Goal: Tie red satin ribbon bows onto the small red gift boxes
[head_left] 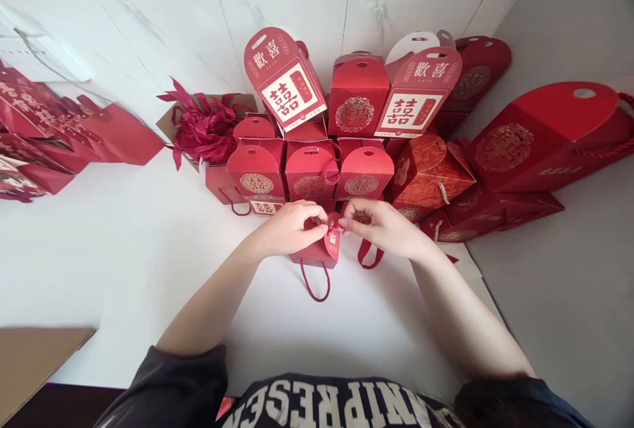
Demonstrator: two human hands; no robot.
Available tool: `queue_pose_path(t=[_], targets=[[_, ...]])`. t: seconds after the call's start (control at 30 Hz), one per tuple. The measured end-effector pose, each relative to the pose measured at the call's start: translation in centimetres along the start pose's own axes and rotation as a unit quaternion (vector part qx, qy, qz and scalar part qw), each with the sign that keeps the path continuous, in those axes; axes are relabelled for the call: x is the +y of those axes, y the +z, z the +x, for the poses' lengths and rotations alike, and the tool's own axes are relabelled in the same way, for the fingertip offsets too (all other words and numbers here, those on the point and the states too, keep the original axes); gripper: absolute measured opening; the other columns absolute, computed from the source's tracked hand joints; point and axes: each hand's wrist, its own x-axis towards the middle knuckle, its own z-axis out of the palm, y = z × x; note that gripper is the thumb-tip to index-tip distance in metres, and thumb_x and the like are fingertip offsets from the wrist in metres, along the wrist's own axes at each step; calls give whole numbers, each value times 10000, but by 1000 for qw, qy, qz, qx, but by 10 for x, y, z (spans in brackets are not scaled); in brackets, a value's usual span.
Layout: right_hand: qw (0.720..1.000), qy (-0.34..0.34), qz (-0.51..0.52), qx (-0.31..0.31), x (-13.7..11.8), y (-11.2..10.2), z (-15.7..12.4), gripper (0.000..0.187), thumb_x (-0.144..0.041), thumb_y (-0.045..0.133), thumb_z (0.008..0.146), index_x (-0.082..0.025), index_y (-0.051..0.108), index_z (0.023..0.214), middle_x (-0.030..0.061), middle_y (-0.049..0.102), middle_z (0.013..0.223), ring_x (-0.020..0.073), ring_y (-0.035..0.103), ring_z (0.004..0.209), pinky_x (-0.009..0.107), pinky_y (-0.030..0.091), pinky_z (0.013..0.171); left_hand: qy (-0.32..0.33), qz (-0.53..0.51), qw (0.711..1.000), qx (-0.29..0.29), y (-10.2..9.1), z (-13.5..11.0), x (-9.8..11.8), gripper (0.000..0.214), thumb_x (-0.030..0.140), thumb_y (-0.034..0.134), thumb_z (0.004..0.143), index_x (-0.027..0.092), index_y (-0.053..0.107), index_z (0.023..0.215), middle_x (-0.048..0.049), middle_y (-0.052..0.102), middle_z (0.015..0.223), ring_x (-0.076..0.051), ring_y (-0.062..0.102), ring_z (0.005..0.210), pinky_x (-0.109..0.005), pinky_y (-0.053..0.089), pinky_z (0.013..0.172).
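Observation:
A small red gift box (pixel 313 255) stands on the white table in front of me, a red cord handle (pixel 314 284) hanging down its near side. My left hand (pixel 290 228) is closed in a pinch at the box's top. My right hand (pixel 380 228) pinches from the other side. Between the fingertips sits a small red tag (pixel 333 241) with white print. A red ribbon loop (pixel 370 255) hangs under my right hand.
Several finished red gift boxes (pixel 311 172) are stacked against the marble wall, taller ones (pixel 357 96) behind. A cardboard box of red ribbons (pixel 205 127) sits at left. Flat red bags (pixel 59 134) lie far left, a large red box (pixel 545 137) at right, brown cardboard (pixel 34 355) near left.

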Motion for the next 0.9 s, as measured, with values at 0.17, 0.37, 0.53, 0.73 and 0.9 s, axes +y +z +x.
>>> queue_pose_path(t=[0.17, 0.37, 0.53, 0.73, 0.9], targets=[[999, -2, -28, -19, -3, -3, -3, 190, -366, 543, 908, -209, 596, 815, 9, 667, 799, 177, 609, 724, 315, 466, 676, -10, 11, 1000, -14, -1, 0, -2, 227, 253, 454, 918, 214, 676, 895, 2, 657, 922, -176, 590, 892, -309, 421, 809], [1000, -4, 28, -4, -5, -3, -4, 152, -335, 518, 922, -211, 603, 902, 25, 698, 839, 198, 667, 810, 342, 503, 754, 6, 5, 1000, -16, 1, 1, -1, 220, 241, 469, 909, 211, 687, 909, -6, 664, 943, -182, 588, 922, -306, 426, 825], [1000, -10, -9, 20, -3, -3, -5, 108, -271, 499, 925, -226, 597, 940, 9, 700, 865, 178, 659, 772, 333, 497, 745, 18, -8, 1000, -12, 0, 0, 1, 190, 229, 509, 900, 213, 687, 967, 5, 690, 952, -160, 599, 912, -285, 429, 832], [998, -23, -34, 45, -3, -6, -6, 83, -260, 589, 875, -236, 623, 947, 2, 711, 907, 190, 659, 809, 340, 505, 774, 26, 11, 1000, 0, 1, 0, 2, 202, 315, 513, 928, 198, 664, 863, 8, 675, 886, -158, 586, 855, -292, 419, 801], [997, -36, -33, 56, -6, -4, -6, 102, -287, 616, 858, -228, 633, 940, 8, 709, 930, 199, 661, 844, 357, 506, 805, 20, 21, 999, -12, 0, 0, 2, 162, 304, 549, 903, 201, 671, 871, 5, 663, 870, -164, 587, 863, -297, 421, 801]])
